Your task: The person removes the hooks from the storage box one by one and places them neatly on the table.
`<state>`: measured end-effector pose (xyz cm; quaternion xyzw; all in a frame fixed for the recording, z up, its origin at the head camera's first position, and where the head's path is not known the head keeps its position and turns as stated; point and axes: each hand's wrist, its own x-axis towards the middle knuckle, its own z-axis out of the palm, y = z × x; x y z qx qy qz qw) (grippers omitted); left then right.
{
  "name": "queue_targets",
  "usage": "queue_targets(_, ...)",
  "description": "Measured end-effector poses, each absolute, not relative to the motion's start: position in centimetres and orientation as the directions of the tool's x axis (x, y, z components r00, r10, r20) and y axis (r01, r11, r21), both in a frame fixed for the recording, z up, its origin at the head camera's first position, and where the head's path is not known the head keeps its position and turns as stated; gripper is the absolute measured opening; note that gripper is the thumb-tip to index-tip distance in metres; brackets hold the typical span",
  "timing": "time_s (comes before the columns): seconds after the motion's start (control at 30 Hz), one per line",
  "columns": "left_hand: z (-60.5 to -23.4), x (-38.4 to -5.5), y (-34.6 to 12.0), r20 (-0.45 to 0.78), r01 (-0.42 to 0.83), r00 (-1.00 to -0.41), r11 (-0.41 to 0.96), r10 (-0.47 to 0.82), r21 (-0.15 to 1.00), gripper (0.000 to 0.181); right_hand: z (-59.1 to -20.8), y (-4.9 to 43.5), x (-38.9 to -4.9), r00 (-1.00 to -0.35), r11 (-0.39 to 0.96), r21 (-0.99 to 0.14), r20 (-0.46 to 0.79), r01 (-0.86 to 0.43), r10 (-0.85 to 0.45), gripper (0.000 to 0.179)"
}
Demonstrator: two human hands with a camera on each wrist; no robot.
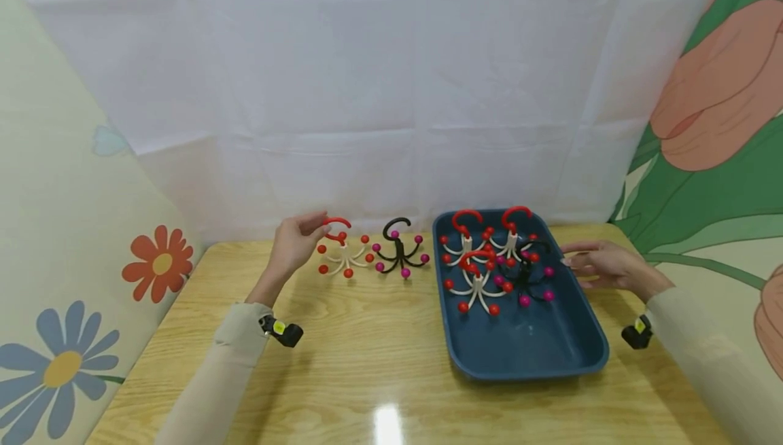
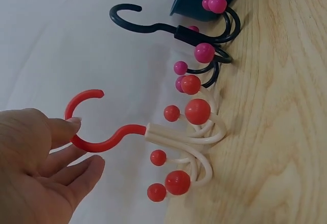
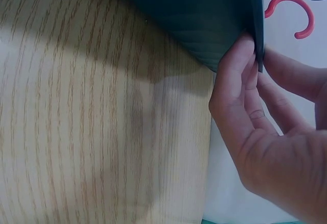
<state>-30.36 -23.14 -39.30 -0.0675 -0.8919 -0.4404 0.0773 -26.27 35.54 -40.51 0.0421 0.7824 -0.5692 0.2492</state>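
Observation:
My left hand [image 1: 295, 242] pinches the red hook of a white multi-arm hanging hook [image 2: 173, 134] with red ball tips, which stands upright on the table. Thumb and fingers meet at the outer curve of that red hook in the left wrist view. Just to its right stands a black multi-arm hook [image 1: 399, 252] with magenta ball tips. On the far side, my right hand [image 1: 608, 267] grips the rim of a dark blue plastic bin [image 1: 526, 357], its fingers under the lip and the thumb at the top edge in the right wrist view.
Inside the bin, toward its back, stand three white hooks [image 1: 478, 284] with red tips and one black hook [image 1: 523, 274] with magenta tips. A white cloth [image 1: 318, 92] hangs behind the wooden table [image 1: 342, 363]. Flower-patterned panels [image 1: 67, 227] flank both sides.

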Motion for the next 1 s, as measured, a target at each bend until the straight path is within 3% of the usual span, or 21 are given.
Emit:
queue_targets(0.43,-37.1,-29.4,-21.9,0.299,0.256,-0.954,0.618,0.035,0.744,0.044,-40.3,35.5,-26.2,-0.870,0.340,-0.870,-0.442,0.356,-0.220,0.065)
queue_targets(0.63,-35.9,-28.7,-20.1,0.351,0.317,-0.934,0.617,0.070,0.720,0.032,-40.3,35.5,-26.2,-0.869,0.340,-0.870,-0.443,0.357,-0.220,0.063)
queue_targets(1.0,-34.6,-27.7,-16.5,0.383,0.393,-0.911,0.593,0.150,0.702,0.032,-40.2,35.3,-26.2,-0.868,0.345,-0.868,-0.444,0.357,-0.220,0.066)
